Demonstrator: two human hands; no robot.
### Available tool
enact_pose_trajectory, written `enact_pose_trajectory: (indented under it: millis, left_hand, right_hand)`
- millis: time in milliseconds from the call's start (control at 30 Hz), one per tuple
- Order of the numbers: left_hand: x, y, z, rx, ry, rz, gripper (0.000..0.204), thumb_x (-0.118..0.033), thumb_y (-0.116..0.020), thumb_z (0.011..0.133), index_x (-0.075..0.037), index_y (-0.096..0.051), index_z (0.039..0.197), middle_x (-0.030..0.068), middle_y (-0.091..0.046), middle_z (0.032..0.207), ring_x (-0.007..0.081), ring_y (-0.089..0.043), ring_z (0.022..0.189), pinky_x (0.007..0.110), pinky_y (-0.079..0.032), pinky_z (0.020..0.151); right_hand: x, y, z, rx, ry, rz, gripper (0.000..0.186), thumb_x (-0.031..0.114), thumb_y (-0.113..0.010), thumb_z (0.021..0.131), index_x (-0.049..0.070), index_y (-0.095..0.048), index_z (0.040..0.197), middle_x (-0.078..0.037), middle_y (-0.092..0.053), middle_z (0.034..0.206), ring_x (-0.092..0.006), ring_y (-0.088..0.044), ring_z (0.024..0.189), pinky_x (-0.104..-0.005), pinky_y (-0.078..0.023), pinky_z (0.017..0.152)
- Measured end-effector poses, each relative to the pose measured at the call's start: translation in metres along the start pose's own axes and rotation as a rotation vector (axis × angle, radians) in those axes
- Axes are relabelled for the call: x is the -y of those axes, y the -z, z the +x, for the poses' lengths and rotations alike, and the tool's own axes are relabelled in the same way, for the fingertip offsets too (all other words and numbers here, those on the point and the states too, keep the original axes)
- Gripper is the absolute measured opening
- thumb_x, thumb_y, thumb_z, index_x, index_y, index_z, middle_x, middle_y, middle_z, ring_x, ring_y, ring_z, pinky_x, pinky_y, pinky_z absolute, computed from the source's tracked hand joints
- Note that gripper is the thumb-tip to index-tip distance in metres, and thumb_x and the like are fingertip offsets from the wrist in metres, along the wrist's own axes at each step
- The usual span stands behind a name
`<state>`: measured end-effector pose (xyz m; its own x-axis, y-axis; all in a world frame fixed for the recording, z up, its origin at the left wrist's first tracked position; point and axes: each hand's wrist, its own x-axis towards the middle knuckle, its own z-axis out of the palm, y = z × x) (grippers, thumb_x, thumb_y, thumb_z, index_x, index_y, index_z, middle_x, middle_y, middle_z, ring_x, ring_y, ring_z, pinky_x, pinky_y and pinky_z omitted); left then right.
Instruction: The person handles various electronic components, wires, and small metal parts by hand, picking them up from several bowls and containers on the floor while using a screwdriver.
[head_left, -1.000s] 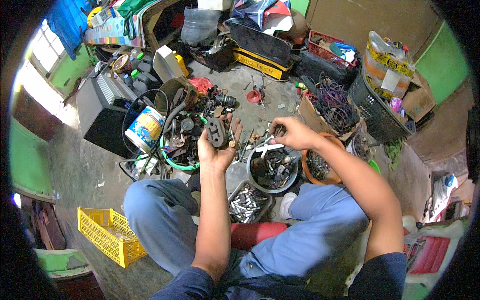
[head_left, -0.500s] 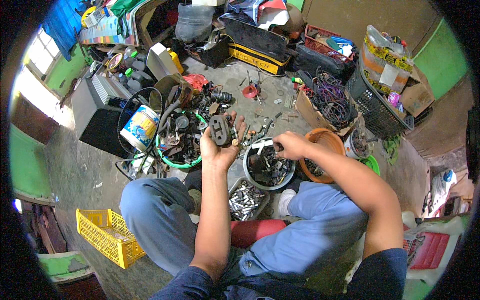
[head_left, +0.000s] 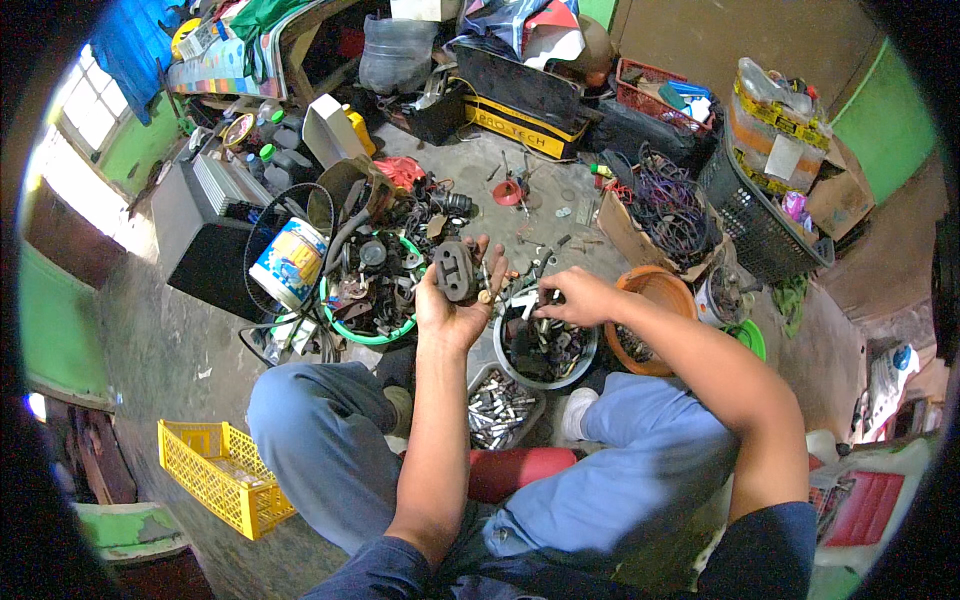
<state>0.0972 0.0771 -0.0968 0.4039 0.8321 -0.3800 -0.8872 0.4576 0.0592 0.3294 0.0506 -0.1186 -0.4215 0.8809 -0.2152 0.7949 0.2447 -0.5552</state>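
Observation:
My left hand point(head_left: 450, 318) is palm up, with a dark oval part with two openings point(head_left: 455, 271) resting in it under the thumb. Small metal pieces point(head_left: 485, 293) lie by its fingers. Over a grey bucket point(head_left: 553, 383) of mixed dark and metal parts, my right hand point(head_left: 582, 298) has thumb and fingers drawn together. What sits between them is too small to make out. A whitish flat piece point(head_left: 520, 303) shows at the bucket's far left side. Between my legs a grey tray holds many small metal cylinders point(head_left: 502, 408).
A green-rimmed basin point(head_left: 372, 338) of dark parts stands left of the bucket, an orange bucket point(head_left: 655, 285) right. Beyond lie tangled wires point(head_left: 665, 205) and a red funnel point(head_left: 507, 193). A yellow crate point(head_left: 222, 480) sits beside my left knee; a black basket point(head_left: 765, 225) stands far right.
My right hand has shifted slightly left over the bucket, and the dark piece at its fingertips no longer shows clearly. My left hand still holds the oval part. The whole view has shifted a little.

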Motion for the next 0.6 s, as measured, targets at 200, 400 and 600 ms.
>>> enact_pose_trajectory:
  millis: [200,400,600]
  left_hand:
    - [0.0,0.004,-0.001,-0.002,0.011,0.012,0.044,-0.031,-0.031,0.101,-0.001,-0.057,0.121,0.0176,-0.06,0.128,0.0393,-0.052,0.127,0.056,-0.043,0.109]
    - [-0.001,0.003,-0.004,0.025,-0.003,0.04,0.041,-0.029,-0.034,0.101,-0.003,-0.057,0.12,0.0173,-0.061,0.126,0.0366,-0.057,0.119,0.053,-0.048,0.1]
    - [0.007,0.012,-0.003,0.097,0.026,0.109,0.039,-0.028,-0.035,0.1,-0.004,-0.06,0.118,0.0163,-0.064,0.124,0.0295,-0.062,0.11,0.045,-0.051,0.085]
  right_hand:
    - [0.047,0.018,0.01,-0.179,0.238,0.247,0.031,0.028,-0.078,0.084,0.0,-0.067,0.094,-0.019,-0.07,0.087,-0.0297,-0.07,0.083,-0.0385,-0.052,0.073]
    - [0.081,0.039,0.006,-0.326,0.362,0.26,0.031,0.024,-0.078,0.082,0.003,-0.066,0.101,-0.016,-0.069,0.087,-0.0321,-0.069,0.083,-0.0421,-0.052,0.074]
    - [0.081,0.031,0.009,-0.42,0.542,0.1,0.03,0.024,-0.077,0.082,0.003,-0.066,0.1,-0.016,-0.069,0.092,-0.0355,-0.067,0.089,-0.0446,-0.052,0.08]
